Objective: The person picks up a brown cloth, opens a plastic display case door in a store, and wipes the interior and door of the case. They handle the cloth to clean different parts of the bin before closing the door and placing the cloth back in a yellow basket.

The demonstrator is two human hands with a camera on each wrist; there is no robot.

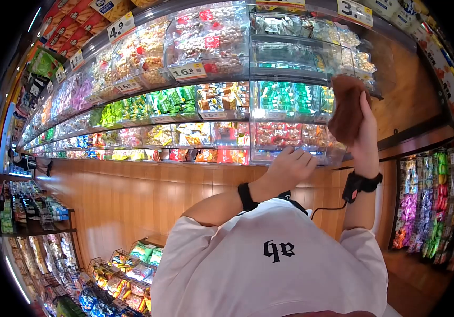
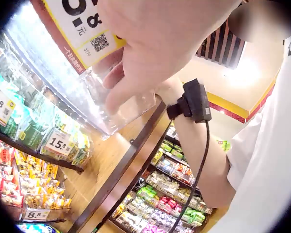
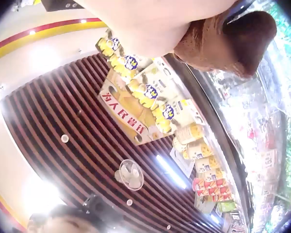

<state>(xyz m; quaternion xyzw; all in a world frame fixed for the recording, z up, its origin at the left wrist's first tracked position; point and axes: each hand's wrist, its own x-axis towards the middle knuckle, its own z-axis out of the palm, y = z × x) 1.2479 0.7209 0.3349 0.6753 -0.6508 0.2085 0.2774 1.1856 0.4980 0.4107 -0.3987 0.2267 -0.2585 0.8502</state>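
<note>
Right hand [image 1: 365,134]: fingers gripping a soft brown cloth [image 1: 349,108]. Left hand [image 1: 289,170]: fingers curled on a clear plastic bin [image 1: 324,154].

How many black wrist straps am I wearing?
2. One black strap is around your left wrist; the other black strap is around your right wrist, below the right hand holding the brown cloth. Both wrists are visible.

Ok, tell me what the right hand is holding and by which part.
The right hand holds a brown cloth by its right side, the one nearest the palm; the cloth hides most of the fingers.
</note>
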